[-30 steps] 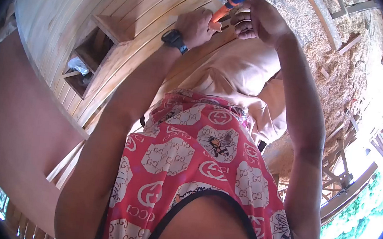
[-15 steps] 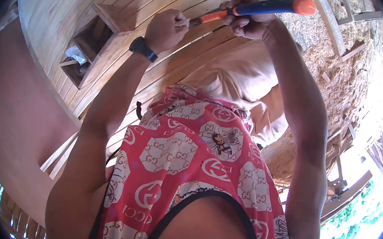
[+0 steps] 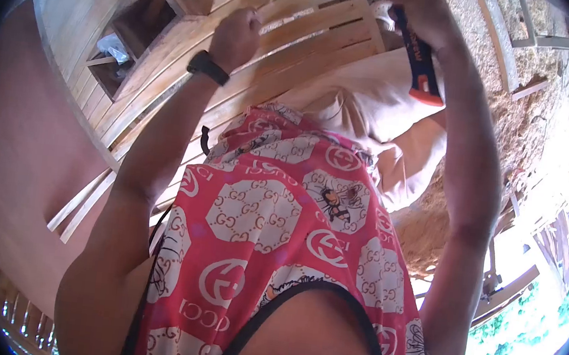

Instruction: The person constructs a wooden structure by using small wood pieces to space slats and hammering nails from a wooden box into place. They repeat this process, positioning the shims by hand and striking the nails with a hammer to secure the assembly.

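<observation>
My right hand (image 3: pixel 423 15) is at the top of the view, its fingers wrapped round a hammer (image 3: pixel 421 64). The hammer's blue grip with orange ends hangs down beside my wrist; its head is not visible. Over the wooden slats (image 3: pixel 300 30), my left hand (image 3: pixel 238 34) is closed, with thumb and fingers pressed together. Whatever it may hold is too small or hidden to make out. A dark watch (image 3: pixel 207 67) is on my left wrist. The two hands are well apart.
A boxed wooden compartment (image 3: pixel 104 79) with a crumpled clear plastic piece (image 3: pixel 113 48) is on the left. Beside it curves a broad reddish-brown surface (image 3: pixel 31 144). Sawdust-covered ground (image 3: pixel 504 131) with wood offcuts lies on the right; a beam (image 3: pixel 495 37) crosses it.
My right hand has moved right and away from my left, and the hammer's grip has swung from pointing right to pointing down toward me. My left hand has shifted slightly left.
</observation>
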### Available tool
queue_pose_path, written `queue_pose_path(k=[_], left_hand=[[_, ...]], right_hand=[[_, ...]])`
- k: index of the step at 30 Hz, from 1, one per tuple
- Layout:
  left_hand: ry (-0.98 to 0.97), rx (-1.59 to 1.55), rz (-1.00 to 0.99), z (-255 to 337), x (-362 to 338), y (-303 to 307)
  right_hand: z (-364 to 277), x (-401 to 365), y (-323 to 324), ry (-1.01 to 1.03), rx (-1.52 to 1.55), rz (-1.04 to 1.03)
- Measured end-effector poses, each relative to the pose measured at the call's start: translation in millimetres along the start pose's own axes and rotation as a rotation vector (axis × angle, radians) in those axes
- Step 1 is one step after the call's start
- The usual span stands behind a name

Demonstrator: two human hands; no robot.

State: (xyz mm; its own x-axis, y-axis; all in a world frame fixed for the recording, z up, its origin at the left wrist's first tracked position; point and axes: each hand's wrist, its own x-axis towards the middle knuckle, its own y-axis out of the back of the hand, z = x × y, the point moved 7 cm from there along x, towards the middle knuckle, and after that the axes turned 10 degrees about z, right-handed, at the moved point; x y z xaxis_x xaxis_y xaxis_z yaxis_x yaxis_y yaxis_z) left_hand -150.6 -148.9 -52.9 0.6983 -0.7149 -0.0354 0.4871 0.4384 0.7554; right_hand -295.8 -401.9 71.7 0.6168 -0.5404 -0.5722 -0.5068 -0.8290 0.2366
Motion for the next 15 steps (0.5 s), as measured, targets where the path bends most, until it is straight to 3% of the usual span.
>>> queue_pose_path(k=[1, 2, 5, 7, 9, 15], left_hand=[[-0.060, 0.113, -0.042, 6.5, -1.4, -6.0], [-0.127, 0.136, -0.012, 16.1, -6.1, -9.2], [-0.354, 0.152, 0.120, 40.7, -27.1, -17.3], [-0.372, 0.153, 0.172, 33.9, -38.4, -29.4], [-0.381, 0.159, 0.213, 31.6, -42.3, -27.9], [-0.272, 0.213, 0.074, 22.0, -45.4, -37.5]], right_hand=[[-5.5, 1.3, 10.2, 0.008, -0.318, 0.206], [-9.7, 1.2, 13.6, 0.173, -0.459, 0.309], [4.7, 22.0, 23.2, 0.772, -0.666, 0.339], [4.6, 36.1, 19.6, 0.609, -0.572, 0.233], [0.9, 53.8, 0.9, 0.781, -0.680, 0.232], [-14.8, 117.2, -69.2, 0.813, -0.884, 0.025]])
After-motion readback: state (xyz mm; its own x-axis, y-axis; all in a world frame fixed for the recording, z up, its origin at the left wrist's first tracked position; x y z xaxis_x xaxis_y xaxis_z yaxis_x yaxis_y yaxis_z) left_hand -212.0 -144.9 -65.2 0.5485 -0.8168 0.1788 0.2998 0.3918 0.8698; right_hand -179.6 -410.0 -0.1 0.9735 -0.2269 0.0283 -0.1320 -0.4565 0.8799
